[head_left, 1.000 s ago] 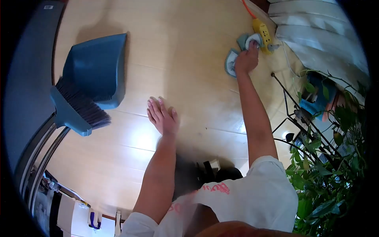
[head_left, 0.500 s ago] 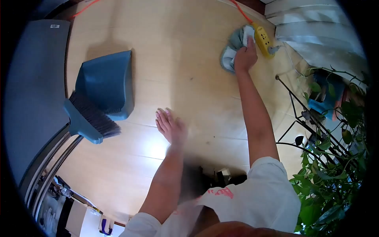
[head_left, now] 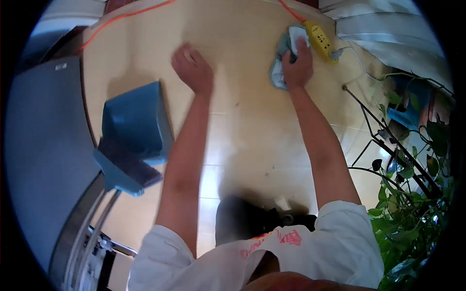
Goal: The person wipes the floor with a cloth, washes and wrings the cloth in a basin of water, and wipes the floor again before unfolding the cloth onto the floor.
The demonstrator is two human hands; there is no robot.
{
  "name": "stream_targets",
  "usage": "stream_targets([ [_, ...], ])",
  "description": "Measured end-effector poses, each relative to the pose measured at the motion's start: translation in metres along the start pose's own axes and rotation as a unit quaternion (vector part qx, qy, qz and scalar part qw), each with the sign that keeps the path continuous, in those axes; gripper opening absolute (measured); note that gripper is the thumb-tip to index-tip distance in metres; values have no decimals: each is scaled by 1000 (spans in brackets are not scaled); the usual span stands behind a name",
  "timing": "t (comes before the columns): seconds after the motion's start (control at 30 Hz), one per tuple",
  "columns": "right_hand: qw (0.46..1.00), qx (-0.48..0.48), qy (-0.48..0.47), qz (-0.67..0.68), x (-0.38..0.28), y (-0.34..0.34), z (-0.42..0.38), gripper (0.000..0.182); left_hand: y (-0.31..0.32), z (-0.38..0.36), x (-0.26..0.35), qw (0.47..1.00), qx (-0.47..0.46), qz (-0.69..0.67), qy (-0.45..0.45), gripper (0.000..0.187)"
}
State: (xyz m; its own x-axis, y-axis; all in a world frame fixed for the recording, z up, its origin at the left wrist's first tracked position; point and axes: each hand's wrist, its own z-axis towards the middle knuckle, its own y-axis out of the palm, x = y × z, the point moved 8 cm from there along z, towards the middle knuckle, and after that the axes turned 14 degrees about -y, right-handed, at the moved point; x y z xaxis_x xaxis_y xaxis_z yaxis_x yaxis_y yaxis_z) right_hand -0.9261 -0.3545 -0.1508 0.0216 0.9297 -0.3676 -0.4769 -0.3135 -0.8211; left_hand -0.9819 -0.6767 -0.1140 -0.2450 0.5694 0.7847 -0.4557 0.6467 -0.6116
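My right hand (head_left: 298, 68) grips a folded grey-green and white cloth (head_left: 278, 72) against the pale wooden floor (head_left: 242, 131). Part of the cloth sticks out past my fingers, close beside a yellow power strip (head_left: 320, 40). Above the floor to the left, my left hand (head_left: 193, 70) holds nothing. Its fingers are loosely bent and a little blurred, with the thumb apart. Nearer on the left lies a blue dustpan (head_left: 136, 119), and a blue broom (head_left: 119, 169) with dark bristles overlaps its front edge.
An orange cord (head_left: 126, 15) runs along the far edge, and a white cord leaves the power strip. At right stands a black metal rack (head_left: 369, 121) with a leafy plant (head_left: 403, 228). A grey panel (head_left: 48, 145) borders the left side. Small dark specks dot the floor.
My left hand has moved forward from near my body to the far part of the floor. My right hand still grips the cloth near the power strip, its fingers shifted slightly. The view has shifted.
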Motion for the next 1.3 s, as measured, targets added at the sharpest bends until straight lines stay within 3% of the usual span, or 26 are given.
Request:
stream_targets([
  [0.07,1000,-4,-1,12,2,0,0,60,25,79,-3,983,33,131,125,32],
  [0.13,1000,-17,3,-5,1,3,2,63,38,151,-75,931,174,313,71,51],
  [0.2,999,-40,11,-19,1,3,6,64,26,178,-116,908,193,370,-33,67],
  [0.23,999,-47,13,-21,-1,2,8,63,21,172,-101,918,132,358,-109,75],
  [0.57,1000,-14,-1,12,-2,-6,7,50,17,170,-93,920,115,348,-143,75],
  [0.7,963,-25,228,143,13,-25,7,43,20,172,-98,918,127,350,-138,76],
  [0.77,912,10,348,219,21,-49,7,41,20,177,-101,916,133,355,-129,76],
  [0.8,847,90,434,294,7,-67,17,42,20,177,-102,917,139,354,-124,76],
  [0.87,894,155,368,203,-1,-100,32,42,19,174,-101,918,146,349,-119,76],
  [0.97,986,130,105,7,-50,-97,54,42,19,175,-94,921,153,342,-110,75],
  [1.0,998,54,13,-40,-63,-75,51,44,19,175,-93,920,156,344,-108,74],
  [1.07,995,-73,-53,-37,-47,-3,12,46,18,175,-96,916,159,353,-107,74],
  [1.23,987,-144,-63,-35,-35,27,21,56,18,173,-91,913,151,362,-111,73],
  [1.3,995,-83,0,-60,-21,28,38,47,20,173,-90,910,162,368,-103,73],
])
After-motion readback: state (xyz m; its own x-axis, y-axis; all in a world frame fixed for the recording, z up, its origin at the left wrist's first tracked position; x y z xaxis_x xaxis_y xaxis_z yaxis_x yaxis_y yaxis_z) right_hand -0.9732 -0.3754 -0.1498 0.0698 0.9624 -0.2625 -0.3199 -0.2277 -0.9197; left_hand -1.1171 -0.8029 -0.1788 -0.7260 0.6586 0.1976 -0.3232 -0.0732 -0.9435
